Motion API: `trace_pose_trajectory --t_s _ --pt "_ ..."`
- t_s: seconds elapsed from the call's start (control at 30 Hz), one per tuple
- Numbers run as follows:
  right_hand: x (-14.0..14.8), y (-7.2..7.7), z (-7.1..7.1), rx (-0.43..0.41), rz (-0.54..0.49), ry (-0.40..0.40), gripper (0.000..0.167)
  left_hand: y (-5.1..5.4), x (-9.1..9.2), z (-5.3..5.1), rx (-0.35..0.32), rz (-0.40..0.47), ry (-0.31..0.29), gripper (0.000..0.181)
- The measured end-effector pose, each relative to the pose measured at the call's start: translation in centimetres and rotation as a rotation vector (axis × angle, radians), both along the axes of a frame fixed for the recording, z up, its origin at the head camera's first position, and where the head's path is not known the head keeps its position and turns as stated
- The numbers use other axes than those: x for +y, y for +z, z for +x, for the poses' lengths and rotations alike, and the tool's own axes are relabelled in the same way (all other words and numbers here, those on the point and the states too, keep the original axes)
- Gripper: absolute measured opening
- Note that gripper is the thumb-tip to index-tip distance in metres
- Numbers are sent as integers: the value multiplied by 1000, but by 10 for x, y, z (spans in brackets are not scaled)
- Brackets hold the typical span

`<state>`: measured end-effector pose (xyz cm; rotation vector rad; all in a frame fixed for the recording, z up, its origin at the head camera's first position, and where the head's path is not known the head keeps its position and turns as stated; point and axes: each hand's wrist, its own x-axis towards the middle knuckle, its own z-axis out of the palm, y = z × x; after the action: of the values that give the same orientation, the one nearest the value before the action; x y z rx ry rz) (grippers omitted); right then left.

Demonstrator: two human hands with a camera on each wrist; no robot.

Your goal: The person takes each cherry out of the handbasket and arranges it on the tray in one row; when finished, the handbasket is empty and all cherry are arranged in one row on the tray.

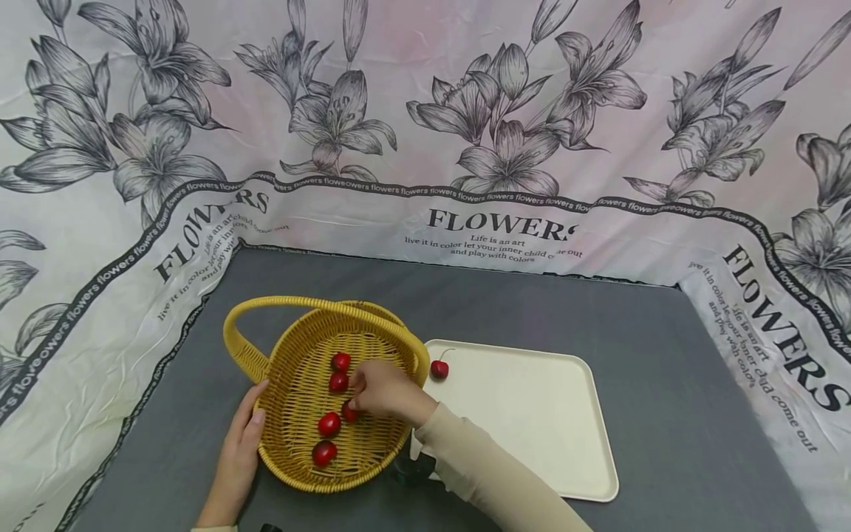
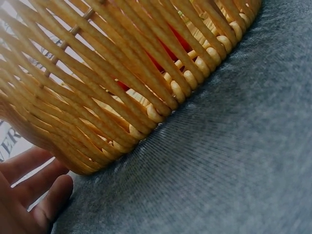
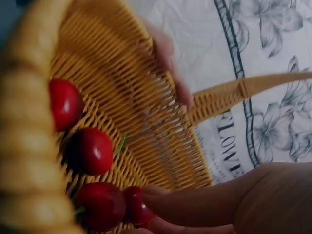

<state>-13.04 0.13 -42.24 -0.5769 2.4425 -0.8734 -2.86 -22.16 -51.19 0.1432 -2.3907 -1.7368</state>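
Note:
A yellow woven basket (image 1: 292,465) with a tall arched handle (image 1: 292,301) stands left of the middle of the table. My left hand (image 1: 241,443) rests against its left side; in the left wrist view the fingers (image 2: 29,163) lie fairly straight beside the wicker wall. Inside the basket, my right hand (image 1: 385,391) pinches a red cherry (image 3: 138,204) between thumb and fingers, low over the woven bottom. Several other cherries lie in there, among them one cherry (image 1: 324,453) near the front and another cherry (image 1: 341,362) farther back.
A cream tray (image 1: 518,421) lies right of the basket, partly under my right forearm. One cherry with a stem (image 1: 439,369) sits at its back left corner. The grey tabletop (image 1: 665,384) meets a flower-printed cloth (image 1: 492,229) at the back and sides.

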Motion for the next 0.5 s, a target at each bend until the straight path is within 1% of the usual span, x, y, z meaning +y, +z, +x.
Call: trace_pose_trajectory --t_s 0.03,0.07,0.17,0.23,0.33,0.5 --pt "-1 -3 -2 -2 -1 3 15 0 0 0 6 0 0 43" --pt "-2 -6 -3 -3 -3 7 18 1 0 0 10 2 0 43" --pt "-4 -12 -4 -4 -16 25 43 1 -1 0 20 3 1 43" --pt "-4 -15 -3 -9 -26 41 54 1 -2 0 17 -2 1 43" --pt "-4 -17 -1 -17 -28 32 58 0 -2 0 4 -8 -3 44" --pt "-4 -19 0 -34 -25 16 50 -2 -2 0 -23 -14 3 44"
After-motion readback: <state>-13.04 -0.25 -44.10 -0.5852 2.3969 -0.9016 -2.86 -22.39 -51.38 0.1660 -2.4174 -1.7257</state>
